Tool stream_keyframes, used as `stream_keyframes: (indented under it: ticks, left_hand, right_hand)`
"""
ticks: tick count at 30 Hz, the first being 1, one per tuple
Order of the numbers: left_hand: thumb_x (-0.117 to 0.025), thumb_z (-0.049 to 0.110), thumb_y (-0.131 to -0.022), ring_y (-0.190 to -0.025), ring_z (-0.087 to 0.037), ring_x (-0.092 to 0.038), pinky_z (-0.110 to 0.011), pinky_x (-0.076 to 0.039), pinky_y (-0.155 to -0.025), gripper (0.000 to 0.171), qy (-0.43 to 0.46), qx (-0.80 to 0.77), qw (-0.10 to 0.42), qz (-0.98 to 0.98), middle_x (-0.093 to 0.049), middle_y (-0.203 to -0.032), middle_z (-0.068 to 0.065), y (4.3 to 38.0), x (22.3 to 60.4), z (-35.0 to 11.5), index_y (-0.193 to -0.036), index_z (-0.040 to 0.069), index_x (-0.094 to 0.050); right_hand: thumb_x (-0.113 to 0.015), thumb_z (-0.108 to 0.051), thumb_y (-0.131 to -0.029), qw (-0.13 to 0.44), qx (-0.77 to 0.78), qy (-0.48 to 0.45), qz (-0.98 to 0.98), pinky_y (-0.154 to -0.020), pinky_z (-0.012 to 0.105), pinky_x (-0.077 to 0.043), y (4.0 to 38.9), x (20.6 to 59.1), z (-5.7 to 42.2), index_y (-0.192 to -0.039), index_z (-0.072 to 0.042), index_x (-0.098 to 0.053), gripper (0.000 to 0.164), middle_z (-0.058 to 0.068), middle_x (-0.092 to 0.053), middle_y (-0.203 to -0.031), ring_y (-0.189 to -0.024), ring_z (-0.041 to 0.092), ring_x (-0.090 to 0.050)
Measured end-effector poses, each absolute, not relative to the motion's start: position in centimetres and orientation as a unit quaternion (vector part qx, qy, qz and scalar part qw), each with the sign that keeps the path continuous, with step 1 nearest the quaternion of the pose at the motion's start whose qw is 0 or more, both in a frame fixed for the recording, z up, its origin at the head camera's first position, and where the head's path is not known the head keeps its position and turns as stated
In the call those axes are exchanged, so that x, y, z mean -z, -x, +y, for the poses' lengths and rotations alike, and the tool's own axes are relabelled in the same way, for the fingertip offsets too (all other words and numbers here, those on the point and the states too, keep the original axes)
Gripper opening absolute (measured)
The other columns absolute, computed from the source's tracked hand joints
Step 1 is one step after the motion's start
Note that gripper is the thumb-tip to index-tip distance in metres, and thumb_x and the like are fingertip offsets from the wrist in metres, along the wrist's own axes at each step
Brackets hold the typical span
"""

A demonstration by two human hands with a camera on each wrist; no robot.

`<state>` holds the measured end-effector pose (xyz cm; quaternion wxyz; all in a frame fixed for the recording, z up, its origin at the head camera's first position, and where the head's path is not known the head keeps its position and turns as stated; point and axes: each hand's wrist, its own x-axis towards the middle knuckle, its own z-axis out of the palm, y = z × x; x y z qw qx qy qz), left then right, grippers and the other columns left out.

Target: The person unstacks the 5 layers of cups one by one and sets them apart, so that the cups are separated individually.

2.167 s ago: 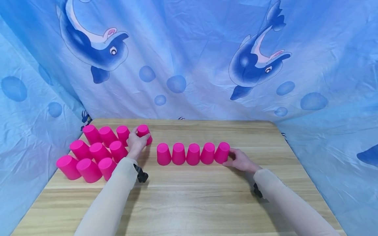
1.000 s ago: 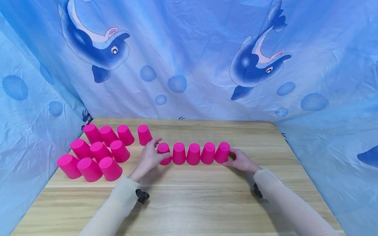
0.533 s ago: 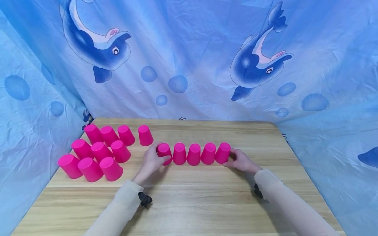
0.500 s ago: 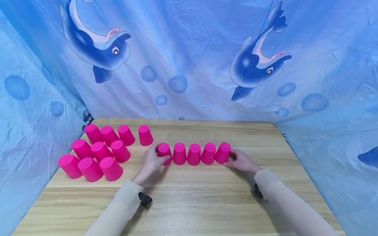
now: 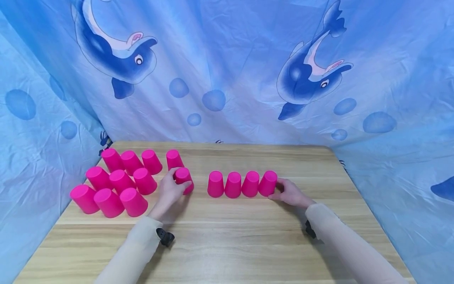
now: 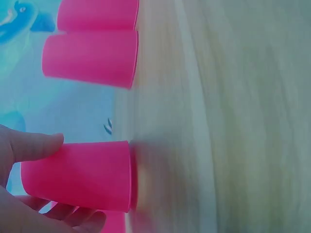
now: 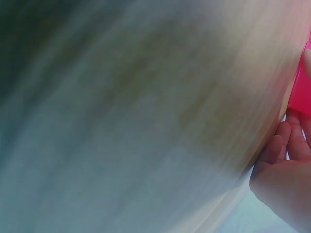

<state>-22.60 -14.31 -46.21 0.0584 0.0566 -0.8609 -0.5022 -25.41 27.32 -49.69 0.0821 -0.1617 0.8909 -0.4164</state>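
Observation:
My left hand [image 5: 170, 192] grips an upside-down pink cup [image 5: 185, 182] between thumb and fingers, left of a row of cups. In the left wrist view this cup [image 6: 80, 177] has its rim close to the tabletop; whether it touches cannot be told. Several more upside-down pink cups [image 5: 233, 185] stand side by side in the row. At its right end, my right hand [image 5: 291, 193] holds the last cup [image 5: 267, 184] from the side with thumb and fingers. Only an edge of that cup [image 7: 302, 92] shows in the right wrist view.
A block of several upside-down pink cups [image 5: 121, 181] stands on the left of the wooden table [image 5: 234, 244]. One more cup [image 5: 173, 157] stands apart at the back, behind the left hand's cup. A blue dolphin-print cloth [image 5: 227, 71] hangs around the table.
My left hand let go of the back cup, took hold of the row's leftmost cup and moved it left, opening a gap. My right hand stays at the row's right end.

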Motion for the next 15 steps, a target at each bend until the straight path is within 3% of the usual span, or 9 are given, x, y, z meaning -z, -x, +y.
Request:
stream_keyframes:
  ticks: [15]
  left_hand:
    - [-0.071,0.012,-0.085,-0.117,-0.038,-0.047,-0.052,-0.043,-0.094,0.065,-0.090,0.480,0.076,-0.869,-0.049,-0.129,-0.022,23.4,46.0,-16.6,-0.140,0.003,-0.039]
  right_hand:
    - [-0.081,-0.013,-0.077,0.088,0.416,0.152,0.892,-0.102,0.047,-0.037,25.3,49.4,27.1,-0.128,-0.007,-0.057,0.057,0.008,-0.059,-0.123,-0.121,0.032,-0.049]
